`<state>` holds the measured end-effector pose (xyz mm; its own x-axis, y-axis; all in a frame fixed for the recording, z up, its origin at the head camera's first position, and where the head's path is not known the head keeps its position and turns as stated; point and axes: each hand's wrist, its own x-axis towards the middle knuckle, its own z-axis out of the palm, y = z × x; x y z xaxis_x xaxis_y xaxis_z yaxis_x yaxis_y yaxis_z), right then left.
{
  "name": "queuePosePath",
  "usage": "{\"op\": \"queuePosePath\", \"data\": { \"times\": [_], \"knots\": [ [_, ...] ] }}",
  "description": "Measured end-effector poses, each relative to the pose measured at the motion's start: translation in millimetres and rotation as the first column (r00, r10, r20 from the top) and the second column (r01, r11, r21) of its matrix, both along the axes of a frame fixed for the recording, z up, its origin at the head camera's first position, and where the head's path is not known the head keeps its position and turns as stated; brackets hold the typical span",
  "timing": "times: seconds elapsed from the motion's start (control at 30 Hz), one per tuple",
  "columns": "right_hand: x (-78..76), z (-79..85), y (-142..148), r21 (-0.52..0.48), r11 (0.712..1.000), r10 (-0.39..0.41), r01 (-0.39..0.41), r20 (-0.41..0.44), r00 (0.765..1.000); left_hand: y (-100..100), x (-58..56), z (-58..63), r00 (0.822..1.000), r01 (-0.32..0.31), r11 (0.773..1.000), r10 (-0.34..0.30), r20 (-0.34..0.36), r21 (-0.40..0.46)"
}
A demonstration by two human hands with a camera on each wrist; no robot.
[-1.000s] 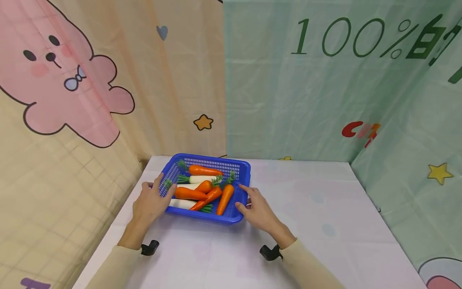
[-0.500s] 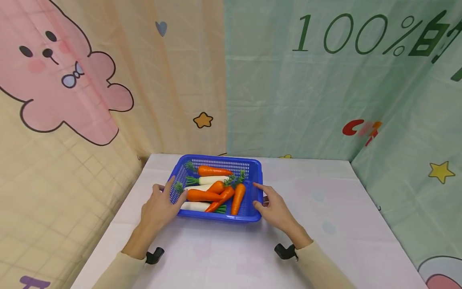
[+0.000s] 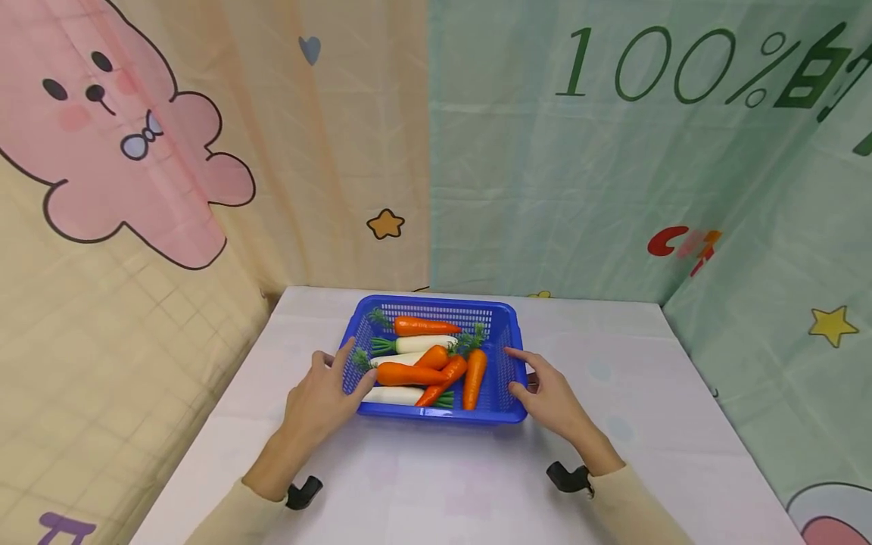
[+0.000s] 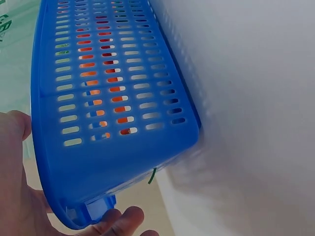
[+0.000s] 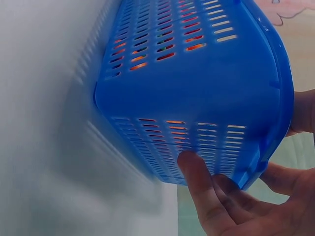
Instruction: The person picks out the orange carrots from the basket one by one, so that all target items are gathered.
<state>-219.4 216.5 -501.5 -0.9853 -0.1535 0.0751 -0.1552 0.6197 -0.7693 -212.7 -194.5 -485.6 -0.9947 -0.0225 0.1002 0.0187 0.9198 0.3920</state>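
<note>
A blue plastic basket point(image 3: 477, 417) with slotted walls is held between both hands, low over the white tabletop. My left hand point(image 3: 322, 401) grips its left rim, thumb over the near left corner. On the right side my right hand point(image 3: 555, 397) holds the other rim; in the right wrist view its fingers point(image 5: 197, 189) lie along the outer wall. Several orange carrots point(image 3: 412, 374) and white radishes point(image 3: 425, 344) with green tops lie inside, mostly toward the left and middle. The left wrist view shows the basket's near wall point(image 4: 118, 162) and left-hand fingertips point(image 4: 129, 219) beneath the rim.
The white table point(image 3: 422, 484) extends on all sides of the basket. Printed curtains point(image 3: 545, 189) hang behind it and at both sides. Black devices sit at the left wrist point(image 3: 304, 493) and the right wrist point(image 3: 568, 478).
Both hands have moved to the right together, taking the basket and its vegetables along. The grip on the two rims looks the same throughout.
</note>
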Motion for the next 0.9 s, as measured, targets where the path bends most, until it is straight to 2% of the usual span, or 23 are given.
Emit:
{"op": "queuePosePath", "data": {
  "times": [0.37, 0.63, 0.77, 0.9],
  "knots": [
    [10.7, 5.8, 22, 0.05, 0.998, -0.025, 0.024, 0.02, 0.999, 23, 10.0, 3.2, 1.0, 0.02, 1.0, -0.02, 0.014, 0.018],
    [10.9, 7.2, 25, 0.096, 0.995, -0.016, 0.016, 0.001, 1.0, 29, 8.2, 0.8, 1.0, 0.0, 1.0, 0.0, 0.014, 0.028],
    [10.0, 9.9, 24, 0.16, 0.987, 0.014, -0.009, -0.027, 1.0, 31, 5.0, -0.4, 1.0, 0.01, 0.999, -0.011, 0.029, 0.034],
    [9.6, 15.7, 21, 0.262, 0.965, 0.031, -0.016, -0.055, 0.998, 34, 1.9, 0.6, 0.998, 0.018, 0.999, -0.021, 0.067, 0.04]
  ]
}}
